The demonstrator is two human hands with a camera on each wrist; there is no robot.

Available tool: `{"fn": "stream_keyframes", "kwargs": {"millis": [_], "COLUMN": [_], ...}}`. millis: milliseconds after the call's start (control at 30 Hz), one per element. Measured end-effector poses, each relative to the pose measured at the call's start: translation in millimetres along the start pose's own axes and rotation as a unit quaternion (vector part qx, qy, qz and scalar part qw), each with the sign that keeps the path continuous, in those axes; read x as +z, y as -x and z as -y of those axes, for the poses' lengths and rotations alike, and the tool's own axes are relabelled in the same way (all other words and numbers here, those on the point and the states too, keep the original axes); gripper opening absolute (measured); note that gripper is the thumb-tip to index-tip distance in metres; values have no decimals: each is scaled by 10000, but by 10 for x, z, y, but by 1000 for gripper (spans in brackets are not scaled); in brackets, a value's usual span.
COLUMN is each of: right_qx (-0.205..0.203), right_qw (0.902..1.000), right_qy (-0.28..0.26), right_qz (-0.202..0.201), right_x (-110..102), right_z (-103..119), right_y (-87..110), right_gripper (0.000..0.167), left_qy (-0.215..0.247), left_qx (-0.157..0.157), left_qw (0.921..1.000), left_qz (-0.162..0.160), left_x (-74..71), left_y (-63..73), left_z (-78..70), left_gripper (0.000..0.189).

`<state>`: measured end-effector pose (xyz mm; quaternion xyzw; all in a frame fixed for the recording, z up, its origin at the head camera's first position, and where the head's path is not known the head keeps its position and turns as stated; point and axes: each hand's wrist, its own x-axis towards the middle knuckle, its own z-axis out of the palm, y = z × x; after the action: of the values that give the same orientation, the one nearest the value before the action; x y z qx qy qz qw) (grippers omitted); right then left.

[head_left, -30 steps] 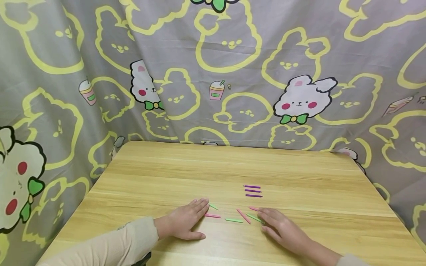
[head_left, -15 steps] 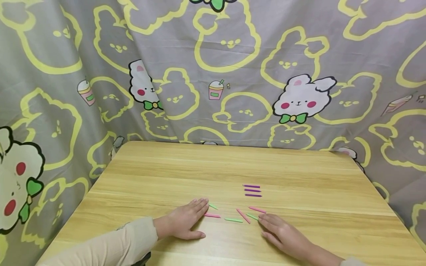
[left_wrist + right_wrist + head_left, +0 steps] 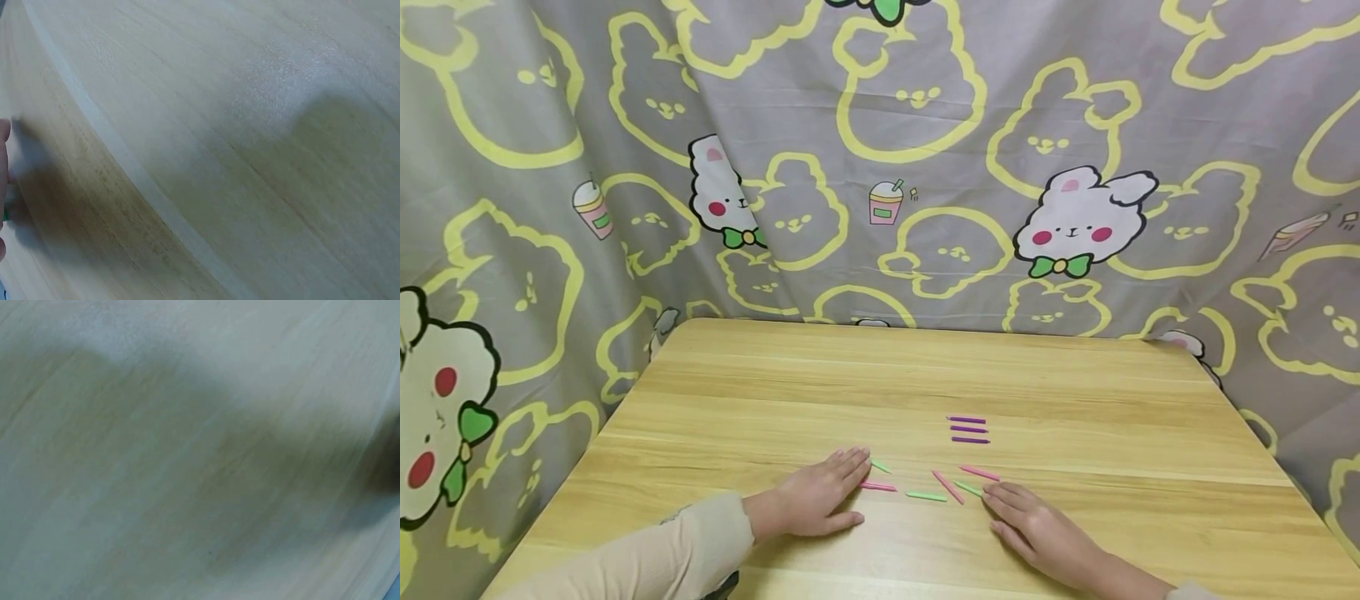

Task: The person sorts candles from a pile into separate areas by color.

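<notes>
Showing whole now: pink stick [image 3: 980, 473] beside right hand [image 3: 1039, 527].

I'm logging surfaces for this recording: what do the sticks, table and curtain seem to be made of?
Sticks: perhaps plastic or wax, each evenly coloured; too small to settle.
Table: wood or wood-look laminate, with a satin finish, judging by the streaky grain and soft sheen.
Curtain: probably thin printed fabric, mostly matt; it hangs in folds and shows creases.
</notes>
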<state>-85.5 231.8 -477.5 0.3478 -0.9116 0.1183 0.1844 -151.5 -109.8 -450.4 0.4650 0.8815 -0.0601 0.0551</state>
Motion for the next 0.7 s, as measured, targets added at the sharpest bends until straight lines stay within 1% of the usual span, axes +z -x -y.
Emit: {"fn": "stream_keyframes", "kwargs": {"millis": [67,133,200,267,333,433,500,567,633,700], "right_qx": [4,4,-3,-15,-25,-26,-22,-17,-10,4], "right_qw": [10000,10000,10000,10000,10000,9999,9998,9998,9998,9998], "right_qy": [10,-5,-23,-12,12,61,87,104,108,106], "right_qz": [-12,-27,-44,-62,-94,-143,-163,-168,-167,-169], "right_x": [4,5,9,11,18,27,32,34,34,33], "right_z": [0,1,0,1,-1,-3,-4,-4,-4,-3], "right_y": [-3,-7,-8,-7,-3,3,7,9,9,10], "right_gripper": [32,32,32,31,32,32,32,32,32,32], "left_qy": [128,293,481,665,843,1063,1243,1473,1716,1971], "left_qx": [-36,-56,-60,-60,-52,-57,-90,-164,-290,-436], "left_qw": [9998,9989,9966,9924,9856,9725,9633,9550,9484,9427], "left_qz": [-141,-353,-659,-1039,-1463,-2072,-2376,-2569,-2652,-2658], "left_x": [12,28,46,69,96,145,178,207,231,249], "left_y": [-6,-14,-24,-31,-36,-43,-47,-48,-51,-53], "left_z": [7,18,31,45,58,71,68,57,41,24], "left_gripper": [66,62,58,53,49,42,37,32,26,23]}}
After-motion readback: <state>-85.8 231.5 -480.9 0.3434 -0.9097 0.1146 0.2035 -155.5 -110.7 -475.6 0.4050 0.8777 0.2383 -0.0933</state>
